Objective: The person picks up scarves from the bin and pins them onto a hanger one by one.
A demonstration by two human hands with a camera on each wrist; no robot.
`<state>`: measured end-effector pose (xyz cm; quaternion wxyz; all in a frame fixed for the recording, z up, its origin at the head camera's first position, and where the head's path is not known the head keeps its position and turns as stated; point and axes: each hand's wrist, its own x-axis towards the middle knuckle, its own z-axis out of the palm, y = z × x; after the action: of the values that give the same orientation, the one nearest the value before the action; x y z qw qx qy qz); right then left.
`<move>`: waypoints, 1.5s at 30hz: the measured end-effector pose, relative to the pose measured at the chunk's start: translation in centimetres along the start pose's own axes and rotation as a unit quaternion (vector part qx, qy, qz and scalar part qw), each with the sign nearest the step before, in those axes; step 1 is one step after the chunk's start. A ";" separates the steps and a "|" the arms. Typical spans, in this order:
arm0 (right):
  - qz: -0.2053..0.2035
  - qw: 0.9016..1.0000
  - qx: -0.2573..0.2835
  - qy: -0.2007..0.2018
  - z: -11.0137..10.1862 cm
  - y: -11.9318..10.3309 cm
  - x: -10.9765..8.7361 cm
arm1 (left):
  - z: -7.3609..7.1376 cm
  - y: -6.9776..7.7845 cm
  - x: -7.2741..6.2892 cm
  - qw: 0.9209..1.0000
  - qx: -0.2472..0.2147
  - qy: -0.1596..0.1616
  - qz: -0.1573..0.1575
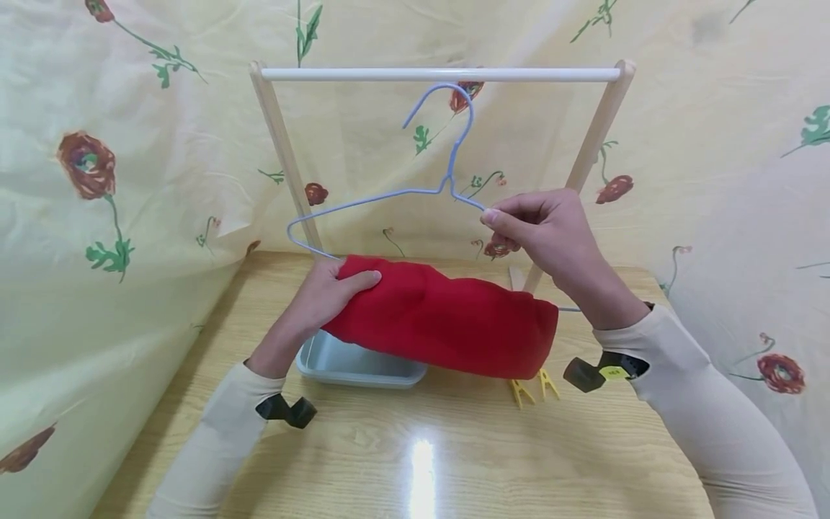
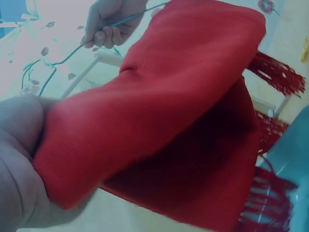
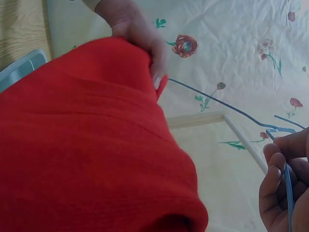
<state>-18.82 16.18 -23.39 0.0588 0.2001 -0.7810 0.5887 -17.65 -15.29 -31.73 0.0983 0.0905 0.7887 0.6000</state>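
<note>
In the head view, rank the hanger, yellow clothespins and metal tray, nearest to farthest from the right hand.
1. Hanger: pinched in the right hand.
2. Yellow clothespins: on the table below it.
3. Metal tray: farther left, under the red scarf.

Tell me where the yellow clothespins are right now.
In the head view the yellow clothespins lie on the wooden table, right of centre, just below the red scarf's right end and right of the grey tray.

left hand [image 1: 327, 292]: fingers curled, thumb on top, gripping | right hand [image 1: 541, 231]: raised, fingers pinched shut | both forearms reach forward, sleeved
</note>
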 end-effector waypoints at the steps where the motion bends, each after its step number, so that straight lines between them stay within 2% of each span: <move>1: -0.003 1.000 -0.003 0.004 0.0 0.0 0.0 | 0.0 0.0 0.0 1.000 -0.010 0.000 0.014; 6: -0.015 0.999 -0.023 0.029 -0.3 0.3 0.1 | -0.3 -0.3 0.0 0.996 -0.031 -0.004 0.084; 9: -0.017 0.999 -0.032 0.040 -0.3 0.7 0.3 | -0.4 -0.5 -0.1 0.991 -0.029 -0.023 0.127; 14: -0.012 0.998 -0.033 0.047 -0.3 1.1 0.4 | -0.4 -0.8 -0.2 0.975 -0.046 -0.068 0.204; 18: -0.013 0.998 -0.029 0.046 -0.3 1.2 0.5 | -0.6 -1.1 -0.3 0.962 -0.058 -0.102 0.246; 21: -0.016 0.999 -0.024 0.040 -0.3 1.2 0.5 | -0.7 -1.4 -0.3 0.958 -0.087 -0.123 0.245; 24: -0.019 0.999 -0.019 0.031 -0.4 1.0 0.4 | -1.0 -1.7 -0.2 0.961 -0.114 -0.119 0.223; 26: -0.022 0.999 -0.018 0.026 -0.4 0.9 0.2 | -1.2 -1.9 -0.2 0.967 -0.115 -0.102 0.205; 31: -0.029 0.999 -0.030 0.018 -0.5 0.6 -0.2 | -1.6 -2.1 -0.2 0.981 -0.068 -0.049 0.178; 37: -0.033 0.998 -0.052 0.022 -0.5 0.7 -0.2 | -1.4 -2.4 -0.1 0.979 0.001 -0.014 0.203; 41: -0.032 0.998 -0.039 0.030 -0.7 0.9 -0.1 | -1.3 -2.7 -0.1 0.978 -0.008 0.023 0.205; 45: -0.034 0.999 -0.033 0.028 -0.9 0.9 -0.1 | -1.6 -3.4 0.0 0.980 -0.024 0.060 0.189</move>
<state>-19.22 17.24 -23.91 0.1069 0.2078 -0.7906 0.5660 -18.14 -17.66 -34.58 -0.0626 0.1996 0.7474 0.6305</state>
